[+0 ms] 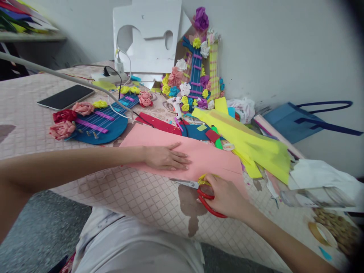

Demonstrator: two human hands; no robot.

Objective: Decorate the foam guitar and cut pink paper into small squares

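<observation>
Head view, left hand (166,157) flat on sheet (210,153), right hand (226,195) gripping scissors (193,184), blue bag (294,122), contents hidden

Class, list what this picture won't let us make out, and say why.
All in the head view:
Pink sheet: the left hand covers part of it.
Scissors: the right hand hides part of the handles.
Coloured sheets, upper left: cut off by the picture's edge.
Brown pieces, lower right: too blurred to identify.
Yellow sheet: hides whatever lies beneath.
</observation>
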